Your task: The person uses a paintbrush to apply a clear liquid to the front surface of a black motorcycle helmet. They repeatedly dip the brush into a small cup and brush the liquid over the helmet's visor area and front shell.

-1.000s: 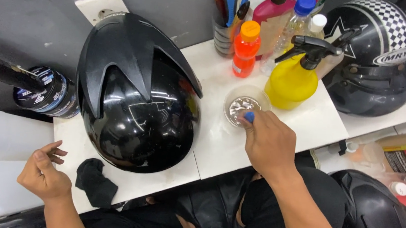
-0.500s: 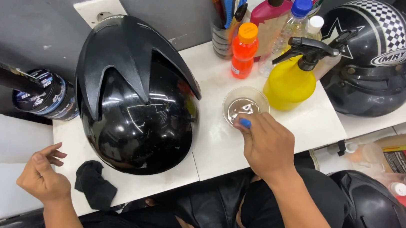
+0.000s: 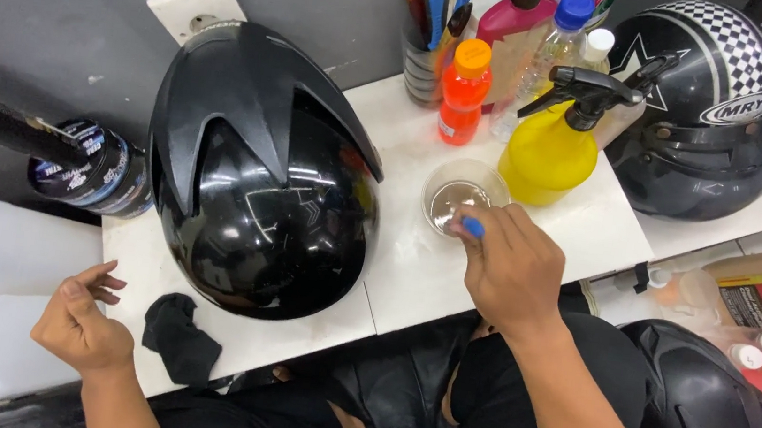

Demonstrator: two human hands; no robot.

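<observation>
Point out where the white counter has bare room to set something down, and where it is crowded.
Bare counter lies between the black helmet and the clear cup, running to the front edge. Another patch sits right of the right hand, before the yellow sprayer. The back by the orange bottle is crowded. A black cloth lies beside the left hand.

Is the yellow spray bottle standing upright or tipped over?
Upright: the yellow spray bottle stands on its base on the white table, black trigger head on top.

Bowl [image 3: 463, 197] on the table [image 3: 412, 274], right of the helmet [image 3: 263, 173], before the spray bottle [image 3: 554, 143].
</observation>
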